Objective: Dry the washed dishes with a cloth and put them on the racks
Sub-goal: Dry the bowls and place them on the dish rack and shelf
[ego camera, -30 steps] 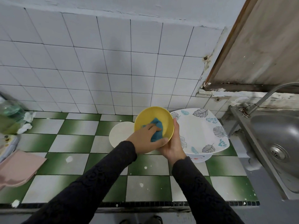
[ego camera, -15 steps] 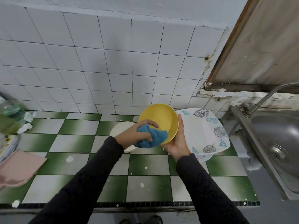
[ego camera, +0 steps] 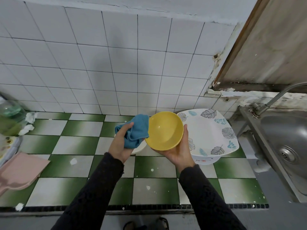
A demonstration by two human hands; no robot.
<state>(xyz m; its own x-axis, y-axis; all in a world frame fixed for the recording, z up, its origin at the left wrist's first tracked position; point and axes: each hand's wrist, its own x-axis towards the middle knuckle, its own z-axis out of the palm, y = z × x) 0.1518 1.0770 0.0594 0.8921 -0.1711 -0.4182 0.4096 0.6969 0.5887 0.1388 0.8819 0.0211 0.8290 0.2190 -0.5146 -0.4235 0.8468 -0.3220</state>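
Head view: my left hand [ego camera: 122, 143] has pulled the blue cloth [ego camera: 134, 130] out of the yellow bowl [ego camera: 164, 131] and now bunches it in curled fingers just left of the rim, palm up. My right hand [ego camera: 180, 151] cups the bowl from below, thumb up its right side, mouth tilted toward me above the green-and-white checkered counter [ego camera: 79, 145]. Behind my right hand sits the leaf-print plate [ego camera: 209, 131]; a white bowl [ego camera: 140, 147] peeks out under the cloth. Steel sink [ego camera: 285, 146] far right.
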